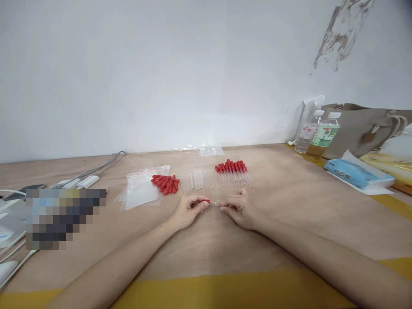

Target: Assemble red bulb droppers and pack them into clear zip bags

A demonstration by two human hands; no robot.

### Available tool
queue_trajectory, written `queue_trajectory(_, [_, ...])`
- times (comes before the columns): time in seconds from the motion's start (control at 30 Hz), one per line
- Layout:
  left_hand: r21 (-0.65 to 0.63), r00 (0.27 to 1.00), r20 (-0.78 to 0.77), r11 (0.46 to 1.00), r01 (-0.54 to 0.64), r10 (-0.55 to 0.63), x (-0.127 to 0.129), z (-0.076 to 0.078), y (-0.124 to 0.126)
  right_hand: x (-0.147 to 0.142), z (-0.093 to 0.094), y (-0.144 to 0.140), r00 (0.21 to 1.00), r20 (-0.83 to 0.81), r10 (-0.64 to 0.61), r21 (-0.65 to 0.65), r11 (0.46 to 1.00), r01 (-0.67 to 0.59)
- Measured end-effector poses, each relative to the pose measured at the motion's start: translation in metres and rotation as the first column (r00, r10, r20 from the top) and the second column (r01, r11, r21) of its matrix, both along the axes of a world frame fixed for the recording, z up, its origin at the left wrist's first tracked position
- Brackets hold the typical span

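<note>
Between my two hands, just above the table, is a dropper: a red rubber bulb (207, 201) at the end of a clear glass tube (215, 203). My left hand (189, 209) pinches the bulb, mostly hidden by the fingers. The tube is gripped in the fingertips of my right hand (240, 209). Beyond my left hand lies a pile of loose red bulbs (165, 183). To its right is a row of bare clear tubes (197, 179). Past my right hand, several droppers with red bulbs (231, 167) lie side by side.
Clear zip bags (141, 189) lie left of the bulbs, and another bag (211, 151) is by the wall. Cables (106, 163), white plugs (88, 181) and a blurred-out object (64, 219) occupy the left. Two bottles (323, 133), a handbag (357, 128) and a blue tissue pack (358, 171) stand right.
</note>
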State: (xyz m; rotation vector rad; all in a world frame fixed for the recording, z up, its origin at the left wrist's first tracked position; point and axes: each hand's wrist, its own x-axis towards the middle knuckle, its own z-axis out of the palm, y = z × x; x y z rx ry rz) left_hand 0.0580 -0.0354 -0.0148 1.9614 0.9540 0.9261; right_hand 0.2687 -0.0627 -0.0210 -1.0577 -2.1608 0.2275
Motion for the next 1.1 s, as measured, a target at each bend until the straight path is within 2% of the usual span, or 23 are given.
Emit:
queue_trajectory(0.2, [0.144, 0.988, -0.152, 0.988, 0.049, -0.027, -0.003, 0.007, -0.006, 0.005, 0.005, 0.003, 0.994, 0.102, 0.033, 0.062, 0.997, -0.039])
queue_trajectory(0.4, [0.197, 0.967, -0.249, 0.975, 0.101, -0.05, -0.001, 0.01, -0.013, 0.004, 0.005, 0.0, 0.987, 0.16, 0.014, 0.169, 0.985, -0.042])
queue_trajectory(0.73, [0.34, 0.956, -0.287, 0.928, 0.154, -0.053, -0.001, 0.006, -0.015, -0.006, 0.007, -0.006, 0.978, 0.21, 0.019, 0.119, 0.992, -0.045])
queue_trajectory(1.1, [0.382, 0.952, -0.302, 0.91, 0.162, -0.042, 0.001, 0.007, -0.013, -0.014, 0.009, -0.005, 0.955, 0.296, 0.01, 0.01, 1.0, -0.014])
